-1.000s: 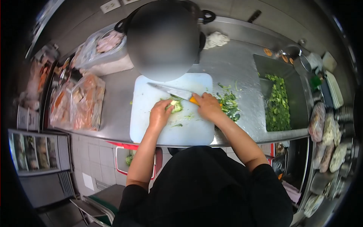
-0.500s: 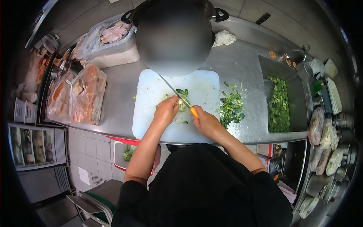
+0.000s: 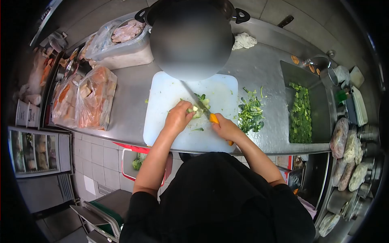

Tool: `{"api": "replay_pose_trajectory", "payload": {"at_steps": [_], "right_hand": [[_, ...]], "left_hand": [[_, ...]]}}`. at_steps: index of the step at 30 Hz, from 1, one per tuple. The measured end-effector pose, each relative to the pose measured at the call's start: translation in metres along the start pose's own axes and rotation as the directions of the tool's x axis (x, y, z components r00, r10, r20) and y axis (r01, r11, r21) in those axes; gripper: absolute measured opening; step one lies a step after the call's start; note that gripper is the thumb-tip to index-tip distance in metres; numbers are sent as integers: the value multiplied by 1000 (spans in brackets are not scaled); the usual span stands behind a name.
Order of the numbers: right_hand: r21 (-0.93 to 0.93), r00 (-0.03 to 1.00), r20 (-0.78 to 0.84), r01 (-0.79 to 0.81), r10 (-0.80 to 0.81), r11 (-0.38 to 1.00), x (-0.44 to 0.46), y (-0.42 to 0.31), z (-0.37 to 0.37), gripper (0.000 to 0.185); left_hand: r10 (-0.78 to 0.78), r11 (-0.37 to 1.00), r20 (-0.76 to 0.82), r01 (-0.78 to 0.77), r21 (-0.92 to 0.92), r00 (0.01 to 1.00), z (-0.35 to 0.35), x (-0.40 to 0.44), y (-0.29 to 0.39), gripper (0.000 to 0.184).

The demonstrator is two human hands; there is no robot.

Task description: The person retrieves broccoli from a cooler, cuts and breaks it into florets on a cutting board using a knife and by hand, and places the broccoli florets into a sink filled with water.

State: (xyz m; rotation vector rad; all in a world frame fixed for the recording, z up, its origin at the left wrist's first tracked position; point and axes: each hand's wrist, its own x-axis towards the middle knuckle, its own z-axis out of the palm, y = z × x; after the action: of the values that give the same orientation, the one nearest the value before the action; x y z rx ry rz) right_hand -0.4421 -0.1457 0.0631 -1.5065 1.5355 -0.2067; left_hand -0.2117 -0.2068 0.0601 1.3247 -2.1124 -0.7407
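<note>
While the right hand [image 3: 227,128] grips the knife [image 3: 214,118], the left hand [image 3: 176,118] pinches a green chunk [image 3: 197,114]; cut greens [image 3: 251,114] lie right of the fingers, bigger whole-looking greens [image 3: 137,163] below.

This is a kitchen, maybe of a restaurant. It has a steel counter [image 3: 131,87]. On the counter there is a white board [image 3: 164,97] with a knife [image 3: 194,94]; at its right end is a sink [image 3: 320,109] with cut greens [image 3: 300,115], behind it a big pot [image 3: 242,16].

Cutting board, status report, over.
Left hand on broccoli. Right hand gripping orange-handled knife, blade beside broccoli. Loose green scraps on cutting board.
</note>
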Motion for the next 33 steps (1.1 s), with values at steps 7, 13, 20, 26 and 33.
{"api": "replay_pose_trajectory", "payload": {"at_steps": [7, 13, 20, 26, 33], "right_hand": [[-81, 955, -247, 150, -166, 985, -27, -16, 13, 42], [-145, 945, -234, 198, -228, 970, -30, -33, 21, 32], [-174, 970, -161, 156, -185, 972, -8, -15, 42, 28], [-22, 950, -241, 201, -200, 979, -17, -6, 38, 37], [-68, 894, -447, -78, 39, 995, -40, 35, -6, 54]], "left_hand": [[27, 997, 59, -30, 67, 998, -7, -4, -3, 18], [77, 989, 35, -81, 127, 996, -1, -3, 0, 15], [74, 991, 22, -77, 114, 997, 4, -7, -8, 14], [51, 970, 21, -55, 239, 998, -1, -11, 4, 23], [-23, 912, 46, 2, 410, 999, 69, 11, 16, 63]]}}
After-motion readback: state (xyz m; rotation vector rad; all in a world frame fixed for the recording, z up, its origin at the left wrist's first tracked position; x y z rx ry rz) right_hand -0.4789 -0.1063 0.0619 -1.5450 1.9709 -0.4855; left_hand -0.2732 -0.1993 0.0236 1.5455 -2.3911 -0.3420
